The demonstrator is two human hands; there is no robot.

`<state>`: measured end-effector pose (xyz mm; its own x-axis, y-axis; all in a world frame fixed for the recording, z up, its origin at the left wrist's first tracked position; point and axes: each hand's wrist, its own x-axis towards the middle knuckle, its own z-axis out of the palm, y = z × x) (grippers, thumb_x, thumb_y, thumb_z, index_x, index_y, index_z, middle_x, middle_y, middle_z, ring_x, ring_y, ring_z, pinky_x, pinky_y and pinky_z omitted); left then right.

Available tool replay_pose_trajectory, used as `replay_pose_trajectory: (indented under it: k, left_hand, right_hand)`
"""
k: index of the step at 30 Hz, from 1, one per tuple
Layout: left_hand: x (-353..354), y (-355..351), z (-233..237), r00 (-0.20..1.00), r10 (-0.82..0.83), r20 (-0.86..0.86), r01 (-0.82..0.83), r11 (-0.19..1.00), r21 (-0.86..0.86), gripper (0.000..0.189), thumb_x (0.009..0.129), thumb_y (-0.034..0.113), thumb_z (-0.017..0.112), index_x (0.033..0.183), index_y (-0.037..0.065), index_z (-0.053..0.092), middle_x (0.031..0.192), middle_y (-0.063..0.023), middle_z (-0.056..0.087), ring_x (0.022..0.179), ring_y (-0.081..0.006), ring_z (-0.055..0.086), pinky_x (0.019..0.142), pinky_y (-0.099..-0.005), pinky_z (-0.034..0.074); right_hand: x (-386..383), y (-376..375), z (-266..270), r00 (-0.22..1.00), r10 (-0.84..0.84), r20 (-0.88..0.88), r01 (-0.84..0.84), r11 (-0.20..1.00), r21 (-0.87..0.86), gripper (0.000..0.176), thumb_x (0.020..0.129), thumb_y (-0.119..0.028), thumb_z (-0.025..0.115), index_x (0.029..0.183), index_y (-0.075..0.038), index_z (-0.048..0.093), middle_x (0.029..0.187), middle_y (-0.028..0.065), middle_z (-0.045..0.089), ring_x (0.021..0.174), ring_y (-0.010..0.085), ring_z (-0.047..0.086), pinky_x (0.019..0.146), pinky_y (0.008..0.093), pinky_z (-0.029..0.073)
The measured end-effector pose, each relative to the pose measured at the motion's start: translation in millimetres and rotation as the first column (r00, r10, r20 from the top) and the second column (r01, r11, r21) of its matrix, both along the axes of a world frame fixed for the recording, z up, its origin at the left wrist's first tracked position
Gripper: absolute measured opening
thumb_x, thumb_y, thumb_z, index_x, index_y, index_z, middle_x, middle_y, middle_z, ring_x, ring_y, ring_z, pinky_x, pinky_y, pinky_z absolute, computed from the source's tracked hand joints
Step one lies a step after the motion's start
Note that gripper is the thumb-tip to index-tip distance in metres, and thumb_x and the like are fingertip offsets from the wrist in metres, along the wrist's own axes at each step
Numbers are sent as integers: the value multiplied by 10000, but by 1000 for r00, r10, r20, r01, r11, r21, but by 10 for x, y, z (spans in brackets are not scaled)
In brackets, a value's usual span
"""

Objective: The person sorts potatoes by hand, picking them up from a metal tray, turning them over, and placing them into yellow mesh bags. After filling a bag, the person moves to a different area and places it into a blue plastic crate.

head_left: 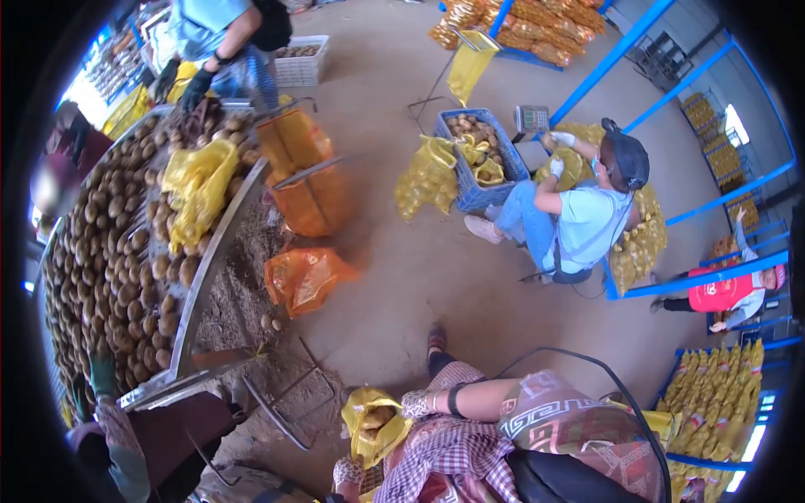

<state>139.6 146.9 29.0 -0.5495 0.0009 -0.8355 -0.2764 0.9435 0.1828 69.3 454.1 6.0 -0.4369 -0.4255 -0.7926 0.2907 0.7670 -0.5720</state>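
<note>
Near the bottom of the head view, a yellow mesh bag (392, 433) hangs with its mouth spread, and several potatoes (375, 420) show inside. My right hand (417, 404), in a light patterned glove, is closed on the upper right rim of this bag. At its lower edge, my left hand (348, 471) wears a similar glove and appears closed on the bag; its fingers are partly hidden. A checkered cloth (449, 457) covers my lap just right of the bag.
A metal-edged table (199, 277) heaped with potatoes fills the left side, with co-workers around it. Orange bags (306, 281) and a thin metal frame (289, 402) stand nearby. A seated person (579, 222) handles bags beside a blue crate (474, 194) and a scale (532, 119).
</note>
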Motion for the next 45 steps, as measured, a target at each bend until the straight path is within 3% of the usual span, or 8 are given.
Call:
replay_pose_trajectory:
  k: [6,15,17,20,24,26,32,45]
  left_hand:
    - [-1137,1597,80,995,96,-11,-94,987,133,484,901,445,499,1000,-2,657,961,-292,638,936,-431,609,823,-501,470]
    - [-2867,3469,-660,573,-742,-349,787,616,-18,314,971,291,420,1195,134,574,1044,-223,610,948,-378,614,787,-444,506]
    - [-3254,4070,-640,697,-640,-324,697,711,94,330,976,320,416,1158,111,596,1027,-219,607,957,-364,615,802,-428,503]
    - [-3775,4873,-658,544,-724,-424,813,580,52,365,982,352,402,1127,93,614,1084,-237,601,990,-366,604,813,-425,501]
    - [-4485,5756,-845,674,-627,-392,727,656,201,503,918,470,472,1073,20,633,1039,-240,645,991,-402,602,858,-451,477]
    - [-4675,6092,-945,763,-585,-275,645,714,271,515,904,480,489,1059,14,642,1013,-229,656,983,-402,609,862,-454,473]
    - [-5327,7054,-1049,787,-594,-167,614,726,309,454,898,444,516,1107,64,652,1050,-196,662,1009,-380,615,874,-448,473]
    - [-6108,7764,-2295,664,-682,-307,747,621,237,353,893,222,496,1219,102,562,1028,-217,648,953,-397,608,828,-462,481]
  right_hand:
    - [24,1411,-27,968,-249,-44,247,968,-33,439,855,-377,546,966,24,685,955,242,671,936,361,649,846,435,475]
    - [-368,2969,-62,637,-656,-406,682,724,-102,374,890,-324,553,958,29,658,754,203,670,644,264,675,595,381,533]
    - [-526,3339,190,258,-947,193,966,256,-37,372,905,-343,554,882,16,651,650,128,628,477,179,590,471,334,480]
    - [-730,3674,-6,200,-975,98,979,196,-49,367,907,-355,562,850,0,635,618,102,595,451,162,547,458,322,458]
    - [-1065,3944,-402,174,-984,-44,985,174,-1,370,895,-353,562,897,10,640,681,138,651,554,220,630,504,370,484]
    - [-1190,4102,-590,480,-724,-497,807,586,-75,370,889,-349,562,893,11,647,713,157,665,610,247,654,529,399,494]
    - [-1969,4429,-805,-193,-959,208,975,-162,154,348,912,-337,556,849,-10,656,589,88,606,471,193,581,446,333,460]
    - [-3018,4901,-1859,-468,-823,322,881,-408,238,316,940,-341,567,959,-29,618,671,43,620,486,120,589,424,242,499]
